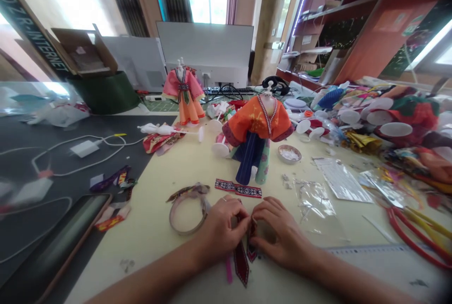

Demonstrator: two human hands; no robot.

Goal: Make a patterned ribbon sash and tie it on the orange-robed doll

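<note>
My left hand [226,224] is closed, thumb against fingers, on a dark red ribbon [241,266] with a patterned edge and a pointed end that hangs below it. Beside it, my right hand [278,231] pinches a second piece of patterned ribbon [251,250]; the fingers partly hide it. A thin pink strip [229,270] shows under the left hand. Just beyond both hands lies a black, white and red patterned trim [238,188]. Left of my left hand is a ring of tape [170,217] with a ribbon scrap lying over it.
A doll figure in an orange top [247,122] stands ahead; one in pink [183,92] stands farther back. Nearby are a small dish [289,154], plastic bags [318,205], red-handled scissors [406,242], a ruler [374,250] and a phone [52,247]. Doll parts are heaped at right.
</note>
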